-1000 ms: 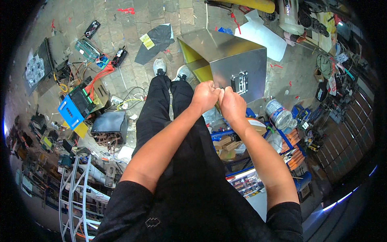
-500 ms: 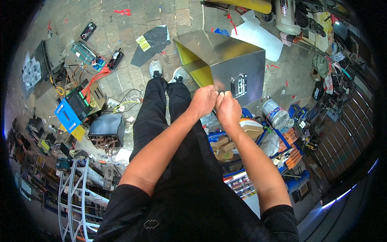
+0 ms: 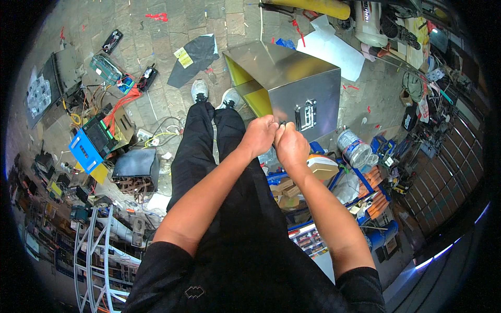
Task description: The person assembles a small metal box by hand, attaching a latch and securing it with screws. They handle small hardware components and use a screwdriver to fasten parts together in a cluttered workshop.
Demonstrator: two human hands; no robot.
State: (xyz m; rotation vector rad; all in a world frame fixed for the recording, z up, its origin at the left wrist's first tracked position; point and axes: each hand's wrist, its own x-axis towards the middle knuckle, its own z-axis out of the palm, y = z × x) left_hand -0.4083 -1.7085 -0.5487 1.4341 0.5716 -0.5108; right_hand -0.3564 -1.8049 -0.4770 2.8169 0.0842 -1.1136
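Note:
A large brushed-metal box stands on the floor ahead of me, its open side showing a yellowish inside. One face carries a metal handle or latch. My left hand and my right hand meet just in front of the box's near corner. Both are closed, fingertips pinched close together. A tiny dark bit shows between them, too small to name; the fingers hide the rest. Whether either hand touches the box, I cannot tell.
Left lie cables, a blue-and-black case and a dark metal box. Right of my legs are a clear tub and a blue rack with cartons. White sheeting lies beyond the box, a dark sheet near my shoes.
Both hands have shifted slightly down and left in the picture, still closed together. The whole view has moved a little leftward; the metal box keeps its place on the floor.

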